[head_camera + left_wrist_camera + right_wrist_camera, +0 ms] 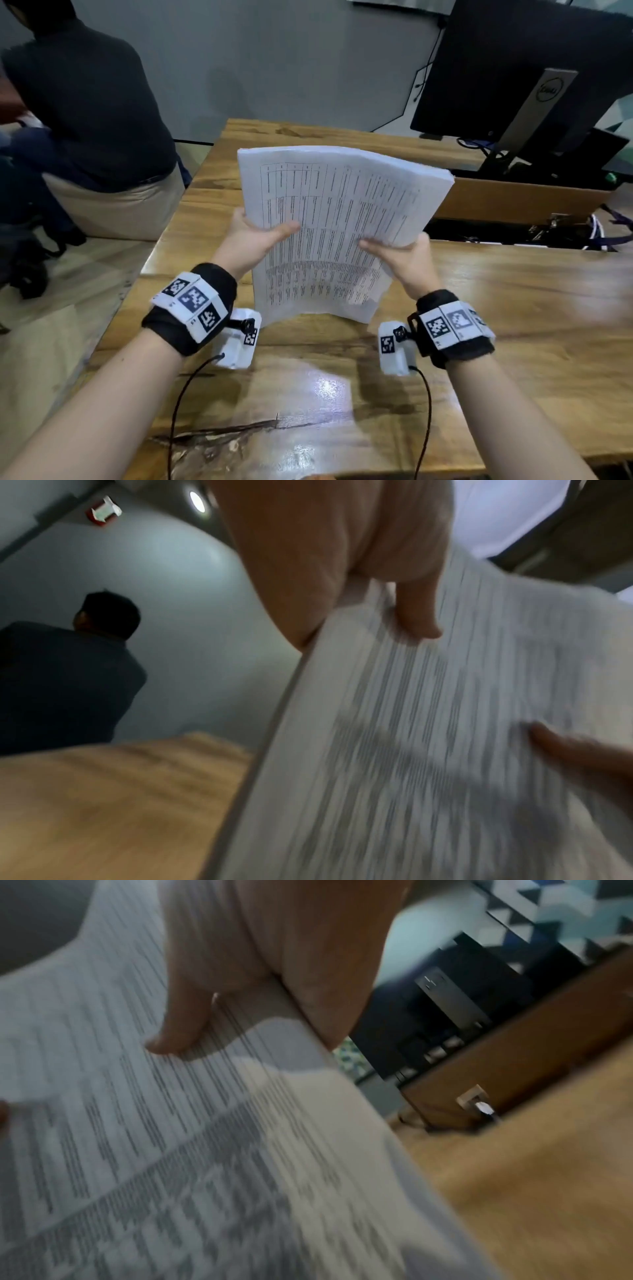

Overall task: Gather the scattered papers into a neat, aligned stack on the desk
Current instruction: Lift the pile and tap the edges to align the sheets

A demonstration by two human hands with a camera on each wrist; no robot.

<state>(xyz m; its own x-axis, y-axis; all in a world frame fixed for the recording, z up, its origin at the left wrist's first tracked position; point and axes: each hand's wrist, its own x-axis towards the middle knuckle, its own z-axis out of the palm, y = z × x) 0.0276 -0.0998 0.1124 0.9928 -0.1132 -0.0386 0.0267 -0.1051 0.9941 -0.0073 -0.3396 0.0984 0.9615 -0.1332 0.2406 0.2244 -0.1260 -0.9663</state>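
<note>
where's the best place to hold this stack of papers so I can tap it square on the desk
Grip the paper stack at the middle of its two long side edges, coming in from left and right, as the left hand and right hand do now. It stands nearly upright and bows in the middle, so side grips probably leave its bottom edge free.

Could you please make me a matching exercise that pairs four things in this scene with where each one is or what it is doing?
Column one:
1. thick white stack of printed papers
2. left hand
3. black monitor on a silver stand
4. person in a dark top

Column two:
A. sits off the desk's left side, back to the camera
B. held up off the brown wooden desk, bowed
C. stands at the desk's far right
D. grips the stack's left edge, thumb on the printed face

Pairs: 1-B, 2-D, 3-C, 4-A
</note>
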